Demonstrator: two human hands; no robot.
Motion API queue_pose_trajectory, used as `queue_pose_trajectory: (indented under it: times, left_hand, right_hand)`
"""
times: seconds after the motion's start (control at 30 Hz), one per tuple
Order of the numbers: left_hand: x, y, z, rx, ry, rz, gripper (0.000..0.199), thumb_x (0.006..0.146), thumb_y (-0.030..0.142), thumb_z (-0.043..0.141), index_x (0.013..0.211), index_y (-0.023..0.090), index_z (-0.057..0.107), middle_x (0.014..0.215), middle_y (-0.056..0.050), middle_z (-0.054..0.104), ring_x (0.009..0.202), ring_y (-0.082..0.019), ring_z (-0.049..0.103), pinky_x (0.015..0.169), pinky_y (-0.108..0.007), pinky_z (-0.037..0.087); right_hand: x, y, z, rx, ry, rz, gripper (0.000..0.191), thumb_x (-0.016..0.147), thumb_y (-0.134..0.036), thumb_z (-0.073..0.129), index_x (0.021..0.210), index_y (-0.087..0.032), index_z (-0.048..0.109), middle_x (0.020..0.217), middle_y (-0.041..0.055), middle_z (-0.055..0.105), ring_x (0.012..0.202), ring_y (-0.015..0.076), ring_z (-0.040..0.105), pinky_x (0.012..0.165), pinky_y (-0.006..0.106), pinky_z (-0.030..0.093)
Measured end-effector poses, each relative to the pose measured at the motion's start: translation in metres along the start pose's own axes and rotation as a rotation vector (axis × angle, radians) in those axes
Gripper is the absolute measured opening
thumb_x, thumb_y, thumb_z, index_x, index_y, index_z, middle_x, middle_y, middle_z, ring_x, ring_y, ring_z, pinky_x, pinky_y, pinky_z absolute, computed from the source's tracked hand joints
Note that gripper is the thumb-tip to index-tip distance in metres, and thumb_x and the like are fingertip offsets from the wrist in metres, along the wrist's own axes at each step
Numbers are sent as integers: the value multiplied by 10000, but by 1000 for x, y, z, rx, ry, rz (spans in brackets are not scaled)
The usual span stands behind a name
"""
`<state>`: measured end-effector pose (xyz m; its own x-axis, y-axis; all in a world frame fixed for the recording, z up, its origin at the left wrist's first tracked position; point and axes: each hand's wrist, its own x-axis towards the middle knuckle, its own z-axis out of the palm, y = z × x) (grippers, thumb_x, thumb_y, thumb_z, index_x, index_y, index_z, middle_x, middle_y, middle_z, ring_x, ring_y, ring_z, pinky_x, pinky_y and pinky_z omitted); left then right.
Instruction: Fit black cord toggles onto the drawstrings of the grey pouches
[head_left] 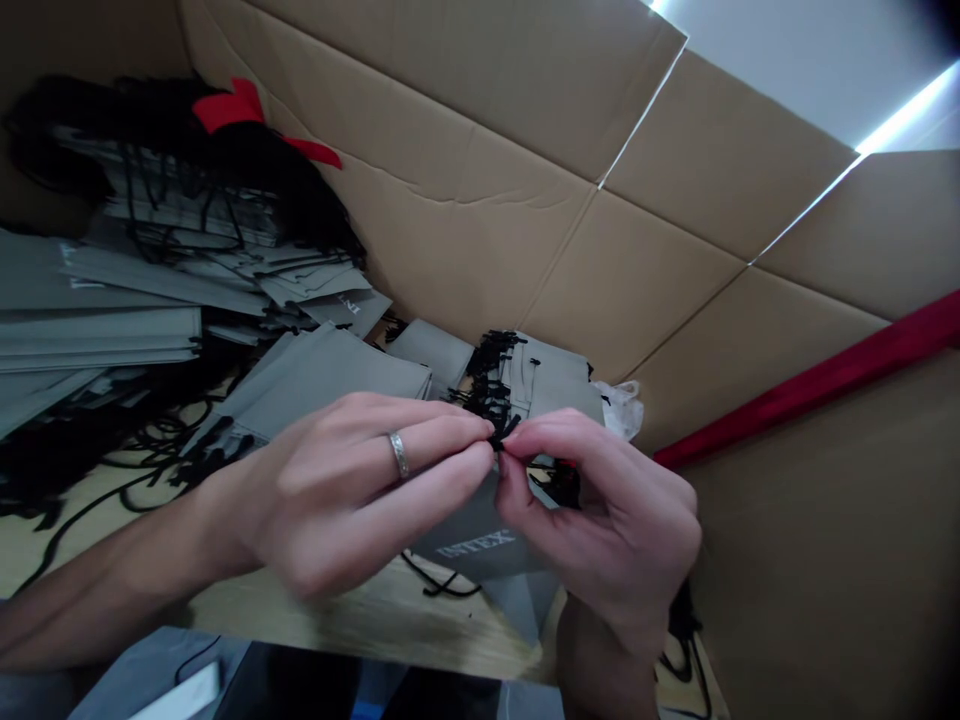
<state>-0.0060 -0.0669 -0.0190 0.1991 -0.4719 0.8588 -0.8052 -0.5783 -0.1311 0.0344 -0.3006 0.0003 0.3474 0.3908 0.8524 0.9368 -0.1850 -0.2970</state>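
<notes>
Fingertips of both hands meet above the work table (420,630). My left hand (352,490), with a ring on one finger, pinches one side of a short black cord (511,428). From the other side, thumb and forefinger of my right hand (607,510) close on the same cord. Whether it is knotted cannot be seen between the fingers. A grey fabric pouch (465,548) printed "INTEX" hangs or lies just below the fingertips, its top edge partly hidden by my hands. Behind them lies a stack of grey pouches (551,370) with black cord ends.
Piles of grey pouches (97,335) and a bundle of black cords (300,190) with a red strip (231,105) fill the left. Cardboard walls (465,150) enclose the back and right. A dark red bar (810,380) slants along the right; a clear plastic bag (624,408) sits behind.
</notes>
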Motion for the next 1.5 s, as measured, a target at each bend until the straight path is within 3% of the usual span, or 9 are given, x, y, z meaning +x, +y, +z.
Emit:
queue_pose_trajectory:
  times: [0.13,0.33,0.7,0.87,1.0,1.13,1.23,1.37,1.5]
  left_hand:
    - [0,2,-1,7,5,-18,311,1130,186,483,1282,245,748,1100,-94,897,955,-252,885,668,-324,728]
    - [7,7,3,-85,73,-192,140,1006,132,790,1041,234,700,911,9,872,690,-136,818,648,-228,656]
    - [13,-6,12,-533,144,-333,179,795,63,838,871,203,757,771,10,834,636,-114,791,630,-156,615]
    - [13,-7,14,-419,157,-271,192,861,84,862,980,209,778,863,-8,863,745,-139,842,707,-171,658]
    - [16,-6,9,-457,25,-458,320,874,221,932,1156,197,783,1047,-25,889,900,-152,862,840,-189,691]
    - [22,-7,4,-515,-148,-553,92,1040,243,797,1098,183,834,822,24,814,659,-87,692,621,-172,557]
    - [23,-7,2,-560,-216,-548,209,1111,232,680,995,178,845,680,38,699,563,-82,527,517,-198,415]
    - [20,-3,4,-566,-260,-569,228,1097,202,648,947,186,819,717,9,756,553,-92,576,484,-195,392]
    - [19,1,8,-571,-296,-546,254,1078,157,617,873,190,762,633,40,676,492,-74,469,458,-197,340]
  right_hand:
    - [-2,-1,2,-28,8,-44,221,947,38,766,983,-180,752,866,9,786,800,133,749,779,256,654]
    - [-2,-1,5,35,44,-118,240,953,42,772,1024,-187,780,870,31,794,768,173,776,712,299,686]
    - [1,3,5,183,69,-121,264,892,57,755,1006,-177,800,842,27,785,720,177,769,642,309,669]
    - [0,6,1,148,61,-23,290,875,55,763,1014,-196,800,882,15,802,770,170,785,709,314,673]
    - [-1,8,5,65,123,-35,292,881,44,789,1025,-209,806,889,10,808,801,178,797,739,324,680]
    - [-2,9,4,9,165,-12,321,918,26,778,1053,-263,814,914,13,813,837,207,796,754,371,686]
    - [-2,11,-9,93,77,109,338,896,-10,823,1115,-266,813,985,17,802,871,202,771,777,363,674]
    - [1,22,-24,339,-147,229,605,818,-74,955,1371,-251,785,1166,33,809,946,188,771,803,303,692]
    - [5,32,-23,428,-284,158,329,871,-78,941,1159,-206,843,1008,21,852,872,161,799,792,255,679]
